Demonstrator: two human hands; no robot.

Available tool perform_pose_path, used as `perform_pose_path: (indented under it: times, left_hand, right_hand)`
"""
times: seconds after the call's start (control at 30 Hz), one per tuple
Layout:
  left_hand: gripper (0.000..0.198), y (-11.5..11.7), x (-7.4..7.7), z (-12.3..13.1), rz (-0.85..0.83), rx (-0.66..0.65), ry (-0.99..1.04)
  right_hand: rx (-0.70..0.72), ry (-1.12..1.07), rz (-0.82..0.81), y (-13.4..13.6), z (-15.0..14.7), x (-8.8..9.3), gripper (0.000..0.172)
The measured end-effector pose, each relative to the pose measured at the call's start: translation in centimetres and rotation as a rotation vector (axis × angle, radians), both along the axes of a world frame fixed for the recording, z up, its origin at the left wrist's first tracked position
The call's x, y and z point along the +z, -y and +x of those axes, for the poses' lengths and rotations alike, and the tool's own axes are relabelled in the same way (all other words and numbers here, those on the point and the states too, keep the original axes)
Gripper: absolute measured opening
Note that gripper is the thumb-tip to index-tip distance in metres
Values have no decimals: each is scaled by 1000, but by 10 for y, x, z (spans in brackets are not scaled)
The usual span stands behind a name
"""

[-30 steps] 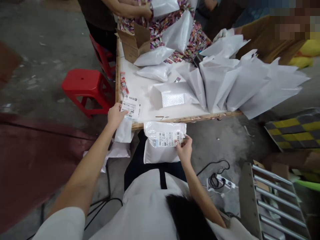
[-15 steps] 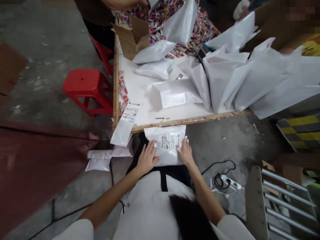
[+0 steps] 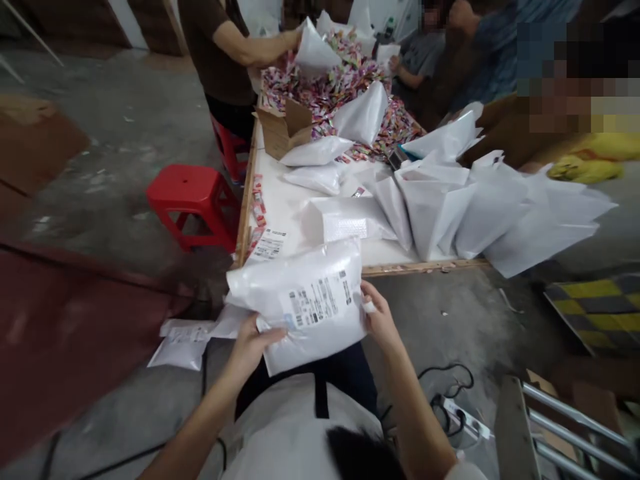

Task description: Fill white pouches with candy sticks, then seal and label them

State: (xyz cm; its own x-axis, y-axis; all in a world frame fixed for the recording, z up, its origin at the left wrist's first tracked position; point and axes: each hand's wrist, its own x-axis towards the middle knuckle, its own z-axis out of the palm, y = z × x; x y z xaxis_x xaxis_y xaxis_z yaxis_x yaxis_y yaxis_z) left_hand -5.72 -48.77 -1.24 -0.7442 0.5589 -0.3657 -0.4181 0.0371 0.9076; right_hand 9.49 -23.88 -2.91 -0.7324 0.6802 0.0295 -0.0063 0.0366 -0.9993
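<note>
I hold a filled white mailer bag with a shipping label (image 3: 305, 303) over my lap, tilted, just below the table's near edge. My left hand (image 3: 253, 343) grips its lower left edge, thumb on top. My right hand (image 3: 377, 317) holds its right edge with fingers curled round it. A strip of shipping labels (image 3: 267, 247) lies on the table's near left corner and hangs over the edge.
The white table (image 3: 285, 200) carries a bubble mailer (image 3: 345, 220), several white bags (image 3: 480, 200), a cardboard box (image 3: 283, 130) and a heap of coloured sweets (image 3: 340, 83). Other people work at its far end. A red stool (image 3: 187, 197) stands left; mailers (image 3: 183, 340) lie on the floor; a roller rack (image 3: 560, 427) is right.
My left hand left the label strip on the table and came to the mailer. Both hands have now lifted the mailer off my lap and tilted it. The view has shifted upward.
</note>
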Motion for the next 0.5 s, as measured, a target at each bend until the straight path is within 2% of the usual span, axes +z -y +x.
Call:
perform_pose_path:
  times: [0.07, 0.13, 0.23, 0.3, 0.4, 0.47, 0.5]
  left_hand:
    - [44, 21, 30, -20, 34, 193, -52]
    - [47, 52, 58, -43, 45, 446, -162]
    - [50, 116, 94, -85, 19, 887, -438]
    - [49, 167, 113, -114, 5, 1101, -628]
    - [47, 243, 128, -152, -36, 1295, -723]
    - [47, 277, 124, -168, -110, 1373, -620]
    - [45, 286, 117, -172, -149, 1360, -569]
  right_hand:
    - [60, -32, 70, -14, -30, 9, 61]
    - [43, -5, 191, -32, -63, 10, 64]
    - [-45, 46, 460, -65, -109, 1, 63]
    - [-57, 111, 676, -88, -132, -7, 59]
    - [-101, 238, 874, -114, -150, -14, 59]
    - [-158, 253, 847, -123, -157, -18, 52]
    - [-173, 249, 821, -124, -160, -19, 46]
